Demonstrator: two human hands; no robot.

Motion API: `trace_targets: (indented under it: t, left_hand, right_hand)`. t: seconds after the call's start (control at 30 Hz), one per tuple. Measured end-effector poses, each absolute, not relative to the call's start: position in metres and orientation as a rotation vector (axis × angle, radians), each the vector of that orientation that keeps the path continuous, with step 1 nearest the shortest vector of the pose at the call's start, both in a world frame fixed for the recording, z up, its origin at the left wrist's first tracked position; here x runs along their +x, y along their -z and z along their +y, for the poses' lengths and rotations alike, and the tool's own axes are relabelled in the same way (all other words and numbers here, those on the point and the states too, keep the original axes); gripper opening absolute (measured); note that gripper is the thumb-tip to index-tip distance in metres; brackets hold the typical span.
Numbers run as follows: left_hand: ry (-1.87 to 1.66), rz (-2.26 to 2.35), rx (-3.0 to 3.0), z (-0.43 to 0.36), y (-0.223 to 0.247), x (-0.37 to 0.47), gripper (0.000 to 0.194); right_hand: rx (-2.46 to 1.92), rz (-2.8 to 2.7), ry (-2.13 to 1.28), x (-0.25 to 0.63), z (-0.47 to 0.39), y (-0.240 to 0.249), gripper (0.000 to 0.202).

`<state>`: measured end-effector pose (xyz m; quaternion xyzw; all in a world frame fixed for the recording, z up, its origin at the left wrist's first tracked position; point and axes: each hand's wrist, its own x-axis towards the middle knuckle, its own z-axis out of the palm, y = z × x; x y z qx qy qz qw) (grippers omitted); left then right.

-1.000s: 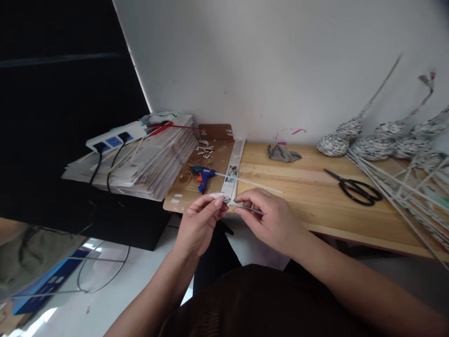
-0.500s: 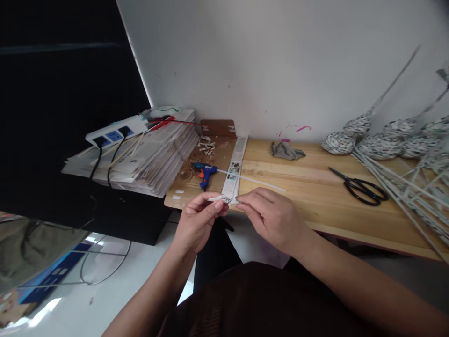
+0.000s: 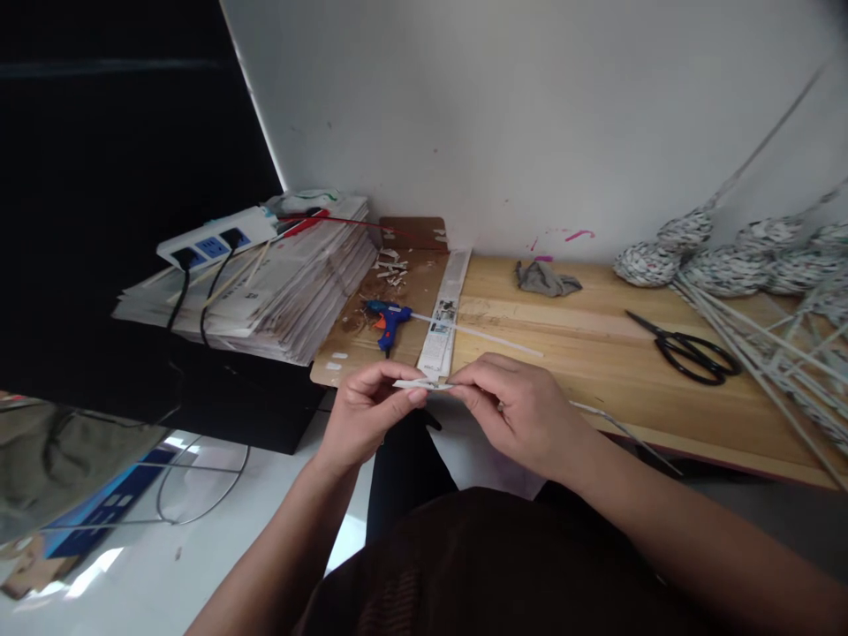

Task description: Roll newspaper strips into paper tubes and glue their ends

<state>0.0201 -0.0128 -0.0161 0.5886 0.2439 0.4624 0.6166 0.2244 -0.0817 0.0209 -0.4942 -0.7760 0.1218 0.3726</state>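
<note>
A narrow strip of printed paper (image 3: pixel 430 384) stretches between my hands, just off the table's front edge. My left hand (image 3: pixel 374 406) pinches its left end between thumb and fingers. The fingertips of my right hand (image 3: pixel 507 402) close on its right end. From behind my right hand a thin rolled paper stick (image 3: pixel 623 424) sticks out to the right over the table edge. Behind my hands lie flat folded newspaper strips (image 3: pixel 437 349) and a blue glue gun (image 3: pixel 392 325) with a long white glue stick (image 3: pixel 496 337) reaching right.
A newspaper stack (image 3: pixel 311 283) bearing a power strip (image 3: pixel 212 246) stands at left. Paper scraps (image 3: pixel 392 268) lie on cardboard (image 3: pixel 331 369). Farther right are a grey cloth (image 3: pixel 547 281), black scissors (image 3: pixel 689 353), woven paper balls (image 3: pixel 722 269) and long paper sticks (image 3: pixel 761 380).
The strip between my hands now shows flatter and more nearly level. The thin stick beyond my right hand has come into view. The camera view has shifted slightly.
</note>
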Motion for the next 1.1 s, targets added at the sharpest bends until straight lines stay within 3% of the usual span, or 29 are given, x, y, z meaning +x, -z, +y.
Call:
trace_targets:
  t: [0.27, 0.6, 0.93, 1.1]
  left_hand:
    - [-1.055, 0.592, 1.430, -0.017, 0.017, 0.018, 0.016]
    - [-1.067, 0.647, 1.446, -0.026, 0.010, 0.014, 0.021]
    - [-1.025, 0.737, 1.713, -0.024, -0.006, 0.004, 0.018]
    - [-1.130, 0.852, 1.566, -0.031, -0.003, 0.009, 0.009]
  right_hand:
    - [-1.250, -1.782, -0.799, 0.215, -0.082, -0.029, 0.019]
    - [-1.262, -1.705, -0.832, 0.211, -0.080, -0.029, 0.014]
    - [-1.253, -1.554, -1.256, 0.217, -0.075, -0.028, 0.012]
    - [-1.256, -1.573, -1.171, 0.215, -0.075, -0.028, 0.012]
